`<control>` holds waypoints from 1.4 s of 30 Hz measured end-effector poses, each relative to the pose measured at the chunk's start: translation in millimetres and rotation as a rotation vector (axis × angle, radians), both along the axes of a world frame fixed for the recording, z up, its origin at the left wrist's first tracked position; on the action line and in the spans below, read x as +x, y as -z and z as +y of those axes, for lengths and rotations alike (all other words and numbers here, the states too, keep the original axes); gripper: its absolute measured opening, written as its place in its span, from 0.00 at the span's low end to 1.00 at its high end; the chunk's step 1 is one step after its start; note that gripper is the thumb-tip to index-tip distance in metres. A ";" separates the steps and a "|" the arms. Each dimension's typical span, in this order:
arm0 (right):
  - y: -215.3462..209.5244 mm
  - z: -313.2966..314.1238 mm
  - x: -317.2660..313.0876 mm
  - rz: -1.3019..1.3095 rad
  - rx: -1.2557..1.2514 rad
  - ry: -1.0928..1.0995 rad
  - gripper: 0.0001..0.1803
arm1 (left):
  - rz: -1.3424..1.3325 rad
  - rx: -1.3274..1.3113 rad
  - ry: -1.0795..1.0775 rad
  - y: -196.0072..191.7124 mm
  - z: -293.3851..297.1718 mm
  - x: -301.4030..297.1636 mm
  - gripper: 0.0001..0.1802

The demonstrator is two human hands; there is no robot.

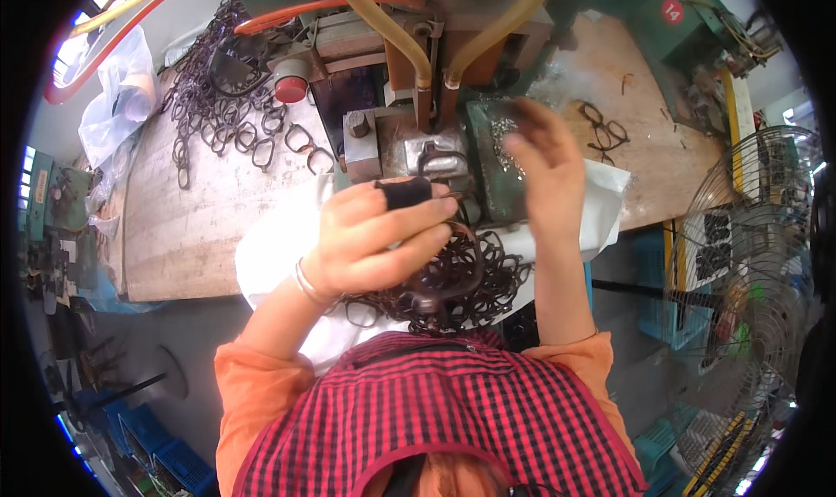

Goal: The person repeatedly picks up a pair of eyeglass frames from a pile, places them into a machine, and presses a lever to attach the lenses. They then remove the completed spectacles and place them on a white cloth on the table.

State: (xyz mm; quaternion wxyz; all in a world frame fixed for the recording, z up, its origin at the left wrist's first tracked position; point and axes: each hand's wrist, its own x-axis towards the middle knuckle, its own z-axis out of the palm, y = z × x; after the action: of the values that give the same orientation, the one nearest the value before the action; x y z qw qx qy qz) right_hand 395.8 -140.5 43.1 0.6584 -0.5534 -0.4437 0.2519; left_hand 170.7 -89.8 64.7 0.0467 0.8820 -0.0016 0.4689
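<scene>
My left hand point(374, 240), with a black sleeve over a finger, grips a dark glasses frame point(477, 266) by its edge. One rim of a frame rests at the metal fixture point(435, 159) of the machine, just beyond my fingertips. My right hand point(553, 162) is raised above a green tray point(488, 183) of small shiny metal parts point(505, 144). Its fingers are bent and smeared by motion, so whether they hold anything cannot be made out. Below my left hand, a heap of dark glasses frames point(488, 292) lies on white cloth in my lap.
A larger pile of frames point(235, 105) covers the bench at the left, near a red push button point(291, 89). Two yellowish hoses point(392, 35) run down to the machine. More frames point(603, 133) lie on the right bench. A wire fan guard point(758, 262) stands at the far right.
</scene>
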 end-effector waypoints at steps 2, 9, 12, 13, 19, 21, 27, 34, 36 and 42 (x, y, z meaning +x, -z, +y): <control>45.9 -2.7 51.2 -0.061 -0.016 0.302 0.20 | 0.040 0.144 -0.013 1.7 -1.5 13.9 0.10; 67.4 -33.2 49.1 -0.863 -0.327 0.312 0.07 | 0.007 0.108 -0.001 14.4 4.6 11.4 0.06; 72.5 -29.4 44.5 -1.000 -0.353 0.388 0.05 | 0.032 0.030 -0.027 12.8 -5.0 9.6 0.09; 71.4 -28.6 42.8 -1.036 -0.383 0.406 0.04 | -0.005 -0.036 -0.033 17.0 -11.9 11.2 0.13; 77.6 -32.8 39.6 -0.767 -0.329 0.434 0.07 | 0.162 -0.043 -0.619 35.5 -46.0 -66.9 0.14; 71.6 -31.3 40.9 -0.571 -0.274 0.440 0.07 | -0.376 -0.012 -0.853 16.4 -6.3 -67.7 0.09; 52.9 -13.1 36.9 -0.720 -0.080 0.377 0.06 | 0.412 -0.117 -1.102 48.4 148.8 -124.0 0.14; 63.8 -65.8 51.4 -0.643 -0.243 0.470 0.07 | 0.422 -0.632 -0.794 160.5 165.9 -175.4 0.14; 59.8 -79.2 53.3 -0.593 -0.239 0.460 0.07 | 0.286 -0.800 -0.668 137.4 138.4 -163.3 0.12; -11.1 -25.0 -1.3 -0.374 -0.016 -0.027 0.08 | -0.564 -1.035 -0.437 100.4 105.3 -108.0 0.07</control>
State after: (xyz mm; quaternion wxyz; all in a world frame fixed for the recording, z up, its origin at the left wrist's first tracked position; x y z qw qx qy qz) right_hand 394.5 -165.5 54.2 0.5564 -0.5899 -0.5636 0.1572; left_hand 62.8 15.5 -35.7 0.3684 0.5677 0.3934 0.6223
